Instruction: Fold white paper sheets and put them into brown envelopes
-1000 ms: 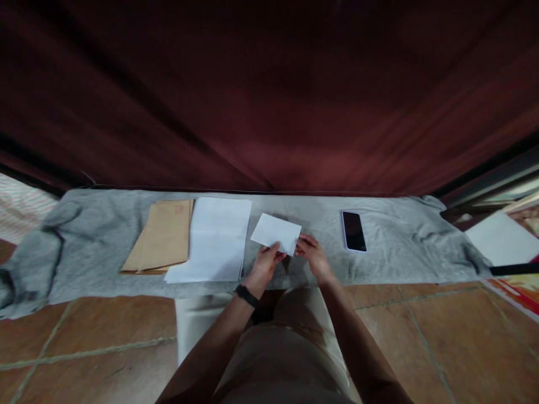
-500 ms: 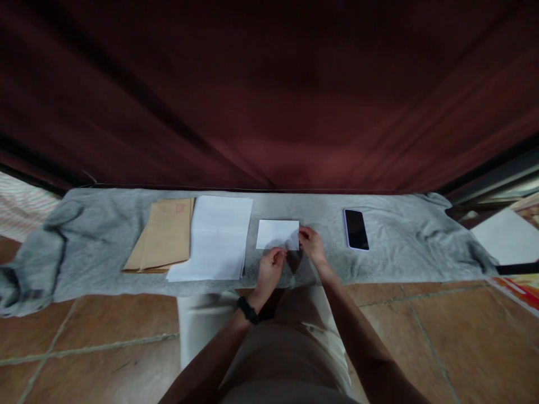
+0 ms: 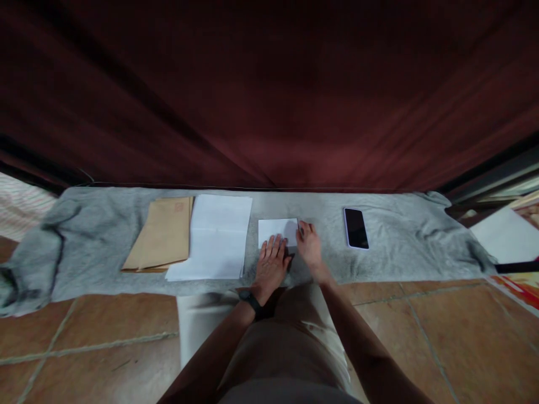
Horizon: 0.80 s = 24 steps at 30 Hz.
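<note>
A small white rectangle of paper [image 3: 273, 227] lies on the grey cloth in front of me; whether it is folded I cannot make out. My left hand [image 3: 272, 266] rests flat on its near edge, fingers spread. At the paper's right edge, my right hand [image 3: 309, 244] has its fingers curled and closed on the edge; the fingertips are partly hidden. Left of the paper is a stack of larger white sheets [image 3: 219, 235], and beyond that several brown envelopes [image 3: 166, 233] overlap one another.
A smartphone [image 3: 356, 229] with a dark screen lies to the right of my hands. The grey cloth [image 3: 404, 235] is wrinkled toward both ends. A dark red curtain [image 3: 269, 112] hangs along the far edge. Another white sheet [image 3: 505, 235] is at the far right.
My left hand has gone from a pinch at the paper's near edge to lying flat on it. My right hand has shifted slightly along the right edge.
</note>
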Available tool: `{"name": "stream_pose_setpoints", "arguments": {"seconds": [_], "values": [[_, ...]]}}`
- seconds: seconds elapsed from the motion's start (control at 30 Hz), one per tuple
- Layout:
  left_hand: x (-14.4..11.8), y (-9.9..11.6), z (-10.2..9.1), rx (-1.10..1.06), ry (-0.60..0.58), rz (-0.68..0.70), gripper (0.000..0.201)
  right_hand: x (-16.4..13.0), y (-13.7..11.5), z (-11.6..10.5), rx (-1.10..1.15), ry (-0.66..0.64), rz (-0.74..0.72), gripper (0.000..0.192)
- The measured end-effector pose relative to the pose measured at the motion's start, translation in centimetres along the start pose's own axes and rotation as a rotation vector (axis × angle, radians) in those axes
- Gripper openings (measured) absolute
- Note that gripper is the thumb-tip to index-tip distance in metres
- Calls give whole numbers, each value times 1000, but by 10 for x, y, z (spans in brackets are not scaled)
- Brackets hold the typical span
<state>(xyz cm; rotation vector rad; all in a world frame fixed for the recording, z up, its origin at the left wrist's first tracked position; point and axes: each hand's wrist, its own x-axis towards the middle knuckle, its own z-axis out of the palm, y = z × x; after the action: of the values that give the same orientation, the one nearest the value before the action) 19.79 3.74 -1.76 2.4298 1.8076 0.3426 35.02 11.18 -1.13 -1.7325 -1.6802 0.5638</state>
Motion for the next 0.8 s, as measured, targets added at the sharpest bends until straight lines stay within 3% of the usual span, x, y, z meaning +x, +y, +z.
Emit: {"name": "stream_pose_setpoints", "arguments": {"seconds": [0.07, 0.23, 0.43, 0.63, 0.8], "values": [[0, -1, 0, 27, -15, 11, 59, -20, -7, 5, -6, 32, -139, 42], [-6, -7, 0, 61, -47, 67, 61, -64, -15, 14, -122, -167, -433, 48], [-19, -16, -9, 75, -22, 0, 60, -79, 3, 7, -374, -151, -449, 54], [-31, -27, -13, 51, 30, -55, 65, -79, 22, -3, -453, -99, -432, 57], [-18, -23, -12, 12, 19, -32, 59, -80, 25, -4, -455, -81, -434, 56]]}}
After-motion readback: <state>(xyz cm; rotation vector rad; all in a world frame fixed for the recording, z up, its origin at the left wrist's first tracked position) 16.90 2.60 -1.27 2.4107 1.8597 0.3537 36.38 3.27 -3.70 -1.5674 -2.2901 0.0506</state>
